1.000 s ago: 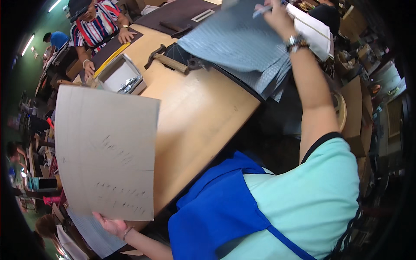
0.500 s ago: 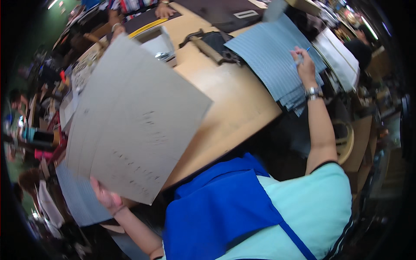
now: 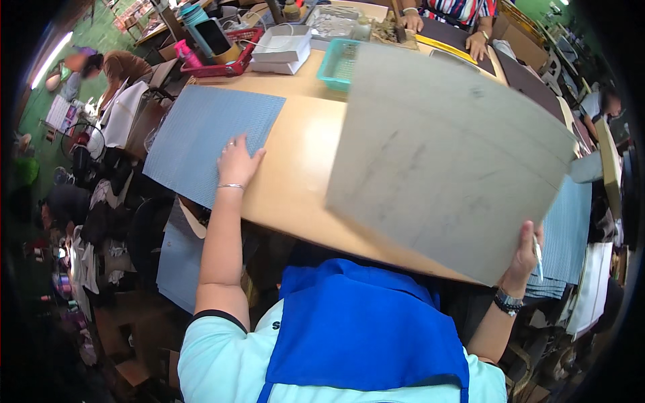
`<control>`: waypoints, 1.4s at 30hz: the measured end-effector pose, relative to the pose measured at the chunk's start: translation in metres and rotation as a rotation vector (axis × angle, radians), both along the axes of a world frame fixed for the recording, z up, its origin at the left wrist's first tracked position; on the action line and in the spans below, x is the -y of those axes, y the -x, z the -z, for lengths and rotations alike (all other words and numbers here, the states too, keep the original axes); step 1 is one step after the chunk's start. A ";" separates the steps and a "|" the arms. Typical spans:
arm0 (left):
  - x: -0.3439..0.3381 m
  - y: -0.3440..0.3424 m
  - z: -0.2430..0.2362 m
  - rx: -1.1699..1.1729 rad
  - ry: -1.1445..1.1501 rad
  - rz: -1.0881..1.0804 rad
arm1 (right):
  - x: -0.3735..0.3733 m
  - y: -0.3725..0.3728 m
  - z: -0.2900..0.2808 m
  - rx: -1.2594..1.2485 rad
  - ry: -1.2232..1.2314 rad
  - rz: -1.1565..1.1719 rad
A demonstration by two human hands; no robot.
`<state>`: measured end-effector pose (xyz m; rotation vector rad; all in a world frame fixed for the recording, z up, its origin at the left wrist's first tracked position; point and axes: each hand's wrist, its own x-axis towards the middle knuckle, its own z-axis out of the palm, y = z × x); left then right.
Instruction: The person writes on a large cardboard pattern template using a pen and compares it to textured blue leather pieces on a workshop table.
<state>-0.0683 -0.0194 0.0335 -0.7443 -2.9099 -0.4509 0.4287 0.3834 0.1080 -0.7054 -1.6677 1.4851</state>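
Note:
My right hand grips a large stiff grey board at its lower right edge. The board is tilted above the table, slightly blurred, with faint dark marks on its face. A slim pale pen is tucked in the fingers of the same hand. On the left, my left hand lies with fingers apart on the right edge of a blue textured sheet. More blue textured sheets are stacked on the right, partly hidden behind the board.
Along the back of the wooden table stand a red basket with bottles, a white box and a green tray. Across the table, a person's hands rest near a yellow ruler. Blue sheets lie lower at left.
The grey board has passed from my left hand to my right and moved rightward. My left hand now rests on the left blue sheet; my right has left the right-hand stack. The view has turned left.

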 end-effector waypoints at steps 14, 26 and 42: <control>0.020 0.027 0.013 -0.117 0.053 0.052 | -0.059 -0.026 0.011 -0.444 0.080 0.223; -0.032 -0.019 -0.025 0.833 -0.747 0.057 | -0.045 -0.017 -0.003 -0.336 -0.001 0.343; -0.101 -0.096 0.026 0.057 0.191 0.483 | -0.054 -0.041 0.014 -0.163 0.069 0.361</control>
